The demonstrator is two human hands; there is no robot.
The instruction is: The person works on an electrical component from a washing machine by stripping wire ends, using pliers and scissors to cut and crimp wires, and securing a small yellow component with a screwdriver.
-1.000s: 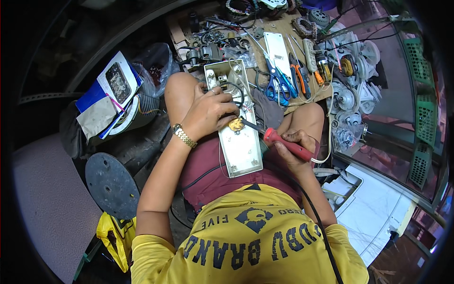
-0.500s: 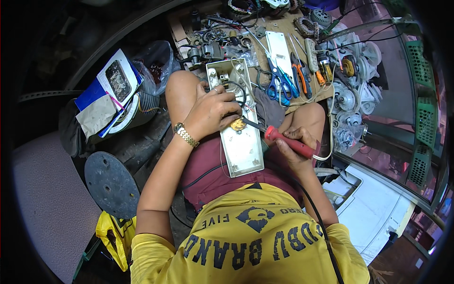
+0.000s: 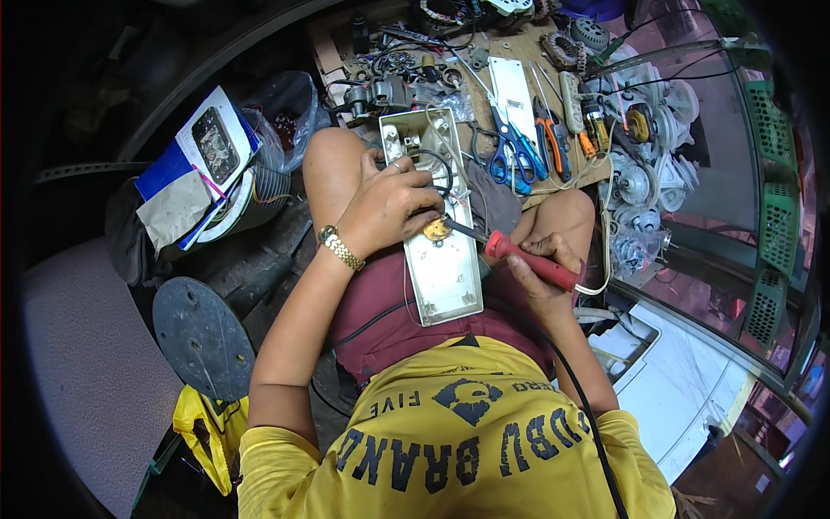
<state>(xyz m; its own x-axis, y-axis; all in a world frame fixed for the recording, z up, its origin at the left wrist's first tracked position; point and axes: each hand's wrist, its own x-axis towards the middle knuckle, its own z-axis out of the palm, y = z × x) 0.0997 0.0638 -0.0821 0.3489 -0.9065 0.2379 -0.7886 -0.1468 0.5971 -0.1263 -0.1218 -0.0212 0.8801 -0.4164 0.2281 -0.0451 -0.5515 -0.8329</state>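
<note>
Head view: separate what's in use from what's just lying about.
In use:
- red soldering iron, in the right hand
- white case, under the left hand
- round brass-coloured piece, at the iron's tip

Apparently lying about:
- blue-handled scissors
- orange-and-black pliers
- yellow bag

Uneven light, whitish glare on the pale casing [image 3: 443,272], murky upper left, blackened fisheye corners — straight edges bowed
</note>
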